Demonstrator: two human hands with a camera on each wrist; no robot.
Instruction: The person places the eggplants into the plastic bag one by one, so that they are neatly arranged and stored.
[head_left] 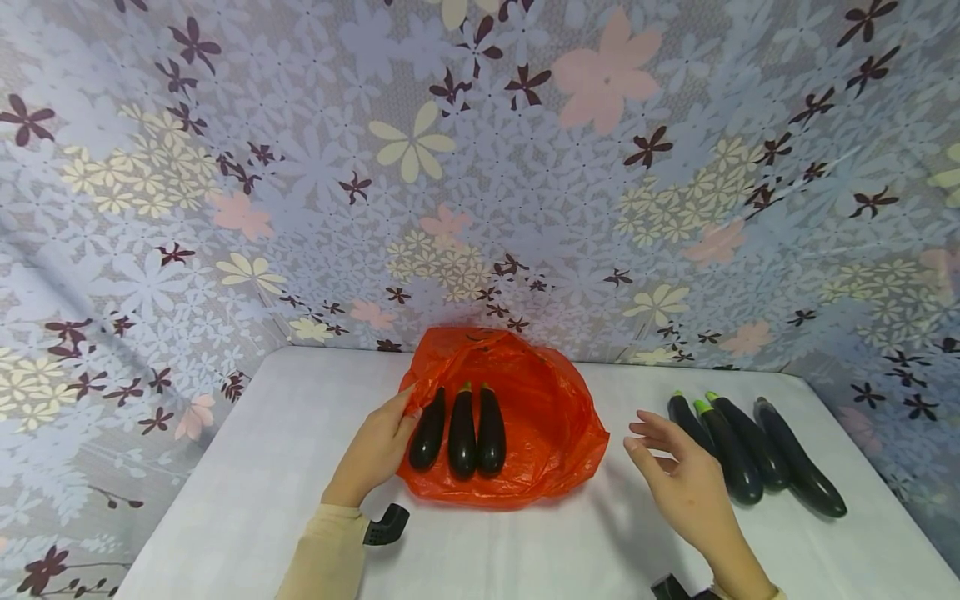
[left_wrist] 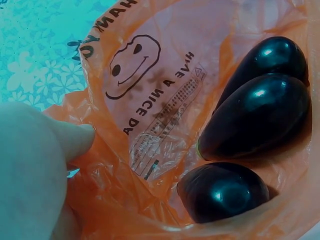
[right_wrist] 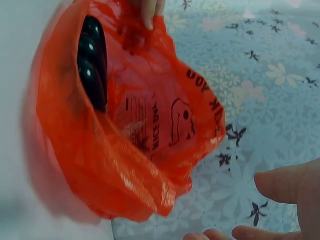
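Observation:
A red plastic bag lies with its mouth spread wide, and three dark eggplants rest side by side in its left part. My left hand pinches the bag's left edge; the left wrist view shows the thumb on the crumpled film beside the eggplants. My right hand is held over the table between the bag and a group of several eggplants, fingers parted and holding nothing. In the right wrist view this hand is apart from the bag.
The white table runs back to a flower-patterned cloth, which also rises at both sides. The several eggplants outside the bag lie near the table's right edge, partly behind my right hand in the head view.

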